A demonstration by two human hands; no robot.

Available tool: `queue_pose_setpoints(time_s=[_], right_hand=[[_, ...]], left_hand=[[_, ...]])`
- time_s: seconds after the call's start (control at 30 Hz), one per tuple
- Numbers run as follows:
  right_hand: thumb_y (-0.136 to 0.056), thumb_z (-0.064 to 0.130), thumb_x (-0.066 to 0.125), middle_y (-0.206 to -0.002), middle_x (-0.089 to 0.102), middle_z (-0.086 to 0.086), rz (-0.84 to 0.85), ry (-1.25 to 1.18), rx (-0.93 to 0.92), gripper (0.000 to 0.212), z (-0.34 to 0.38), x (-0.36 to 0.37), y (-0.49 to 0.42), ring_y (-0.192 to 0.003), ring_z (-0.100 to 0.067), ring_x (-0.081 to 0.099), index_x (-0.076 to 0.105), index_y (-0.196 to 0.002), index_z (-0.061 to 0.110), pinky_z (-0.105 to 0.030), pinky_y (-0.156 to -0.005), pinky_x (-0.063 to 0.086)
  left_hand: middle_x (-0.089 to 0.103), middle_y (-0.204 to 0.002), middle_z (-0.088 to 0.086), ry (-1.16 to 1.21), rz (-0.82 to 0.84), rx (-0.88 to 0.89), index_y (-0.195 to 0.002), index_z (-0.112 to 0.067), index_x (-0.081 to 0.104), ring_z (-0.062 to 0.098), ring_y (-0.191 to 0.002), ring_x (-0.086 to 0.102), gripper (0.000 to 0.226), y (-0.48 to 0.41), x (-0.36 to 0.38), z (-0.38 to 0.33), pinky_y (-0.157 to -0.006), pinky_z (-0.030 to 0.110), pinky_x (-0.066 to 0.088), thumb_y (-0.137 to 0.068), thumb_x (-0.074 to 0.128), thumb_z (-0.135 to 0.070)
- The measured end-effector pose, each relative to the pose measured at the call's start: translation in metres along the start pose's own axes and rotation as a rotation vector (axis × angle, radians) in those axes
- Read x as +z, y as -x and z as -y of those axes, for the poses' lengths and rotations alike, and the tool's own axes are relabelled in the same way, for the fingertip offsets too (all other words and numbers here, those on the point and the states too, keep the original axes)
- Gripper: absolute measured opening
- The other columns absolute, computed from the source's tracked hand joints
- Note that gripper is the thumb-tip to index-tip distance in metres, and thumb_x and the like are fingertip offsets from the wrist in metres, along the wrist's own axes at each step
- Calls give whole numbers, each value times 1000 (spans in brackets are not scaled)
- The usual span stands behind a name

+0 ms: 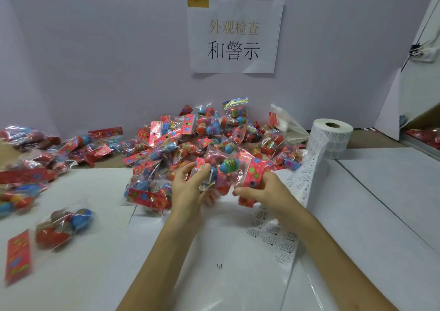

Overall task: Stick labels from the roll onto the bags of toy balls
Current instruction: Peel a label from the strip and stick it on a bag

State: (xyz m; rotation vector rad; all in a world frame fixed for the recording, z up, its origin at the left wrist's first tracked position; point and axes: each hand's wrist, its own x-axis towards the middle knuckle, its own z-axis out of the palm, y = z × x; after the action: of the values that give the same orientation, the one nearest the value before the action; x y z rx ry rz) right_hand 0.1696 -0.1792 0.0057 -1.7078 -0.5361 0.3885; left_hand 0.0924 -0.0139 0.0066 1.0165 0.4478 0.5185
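Note:
Both my hands hold one clear bag of toy balls [225, 172] above the table's middle. My left hand [190, 189] grips its ball end, and my right hand [264, 189] pinches its red header card. A big pile of the same bags [202, 134] lies just behind. The white label roll [332, 136] stands upright at the right, and its strip of labels [300, 186] trails down under my right wrist toward me.
More bags lie at the far left [28, 158], and a single blurred bag [59, 227] sits at the near left. White sheets [381, 203] cover the table. A paper sign [234, 34] hangs on the back wall. A white board [390, 110] leans at right.

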Motion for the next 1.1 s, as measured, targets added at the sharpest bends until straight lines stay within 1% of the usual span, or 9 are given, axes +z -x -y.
queue_pose_setpoints(time_s=[0.13,0.23,0.33,0.47,0.6,0.67,0.8,1.0,1.1], right_hand=[[-84,8,79,-80,77,-6,-10,43,1,8,-1,-3,-1,-74,-17,72,75,-90,11,-26,-70,58],[-92,8,71,-78,77,-5,-7,54,-44,5,0,-4,-1,-67,-15,70,74,-88,7,-21,-61,52],[-99,25,63,-78,77,-6,-13,18,-58,21,3,-1,-1,-63,-18,70,72,-96,6,-24,-61,55],[-99,45,59,-95,76,-20,-41,-11,37,49,-1,1,-4,-87,-33,74,65,-110,-2,-41,-87,58],[-100,41,59,-95,73,-24,-34,12,17,46,-2,3,-3,-86,-31,72,66,-106,-5,-48,-90,56],[-100,37,59,-104,72,-26,-64,-15,14,35,0,2,-4,-90,-31,72,67,-111,5,-47,-85,59],[-101,28,58,-99,73,-6,-133,-152,-47,17,4,-8,-7,-77,-10,69,70,-111,21,-22,-60,54],[-94,16,69,-99,77,-4,-100,-91,-92,14,2,-16,-7,-98,-21,73,77,-104,21,-39,-89,57],[-94,16,69,-93,77,0,-63,-94,-97,16,0,-12,-8,-90,-22,74,74,-109,20,-38,-83,60]], left_hand=[[74,-112,9,-58,56,64,-123,-19,60,16,-88,76,43,3,3,1,-68,25,60,-85,80,-20],[73,-116,9,-150,84,127,-117,-26,61,24,-100,75,46,3,4,3,-82,34,61,-79,84,-13],[69,-119,8,-226,81,166,-114,-28,63,28,-110,70,46,4,5,6,-95,43,58,-79,86,-9],[77,-105,11,-195,64,171,-112,-20,66,21,-91,77,30,3,4,8,-77,31,61,-87,80,-16],[77,-95,3,-182,34,186,-110,-18,67,7,-74,75,20,1,4,6,-58,20,57,-91,76,-19],[77,-90,-1,-177,32,180,-110,-16,68,6,-72,75,21,1,4,5,-57,19,56,-91,76,-18],[78,-81,-6,-220,72,186,-106,-17,70,7,-73,75,18,1,3,7,-63,20,57,-90,77,-16],[78,-86,-5,-256,87,199,-107,-16,72,14,-80,76,22,4,6,9,-67,23,60,-87,80,-18],[73,-101,4,-246,16,207,-107,-17,70,18,-91,72,26,3,5,8,-64,18,57,-85,82,-21]])
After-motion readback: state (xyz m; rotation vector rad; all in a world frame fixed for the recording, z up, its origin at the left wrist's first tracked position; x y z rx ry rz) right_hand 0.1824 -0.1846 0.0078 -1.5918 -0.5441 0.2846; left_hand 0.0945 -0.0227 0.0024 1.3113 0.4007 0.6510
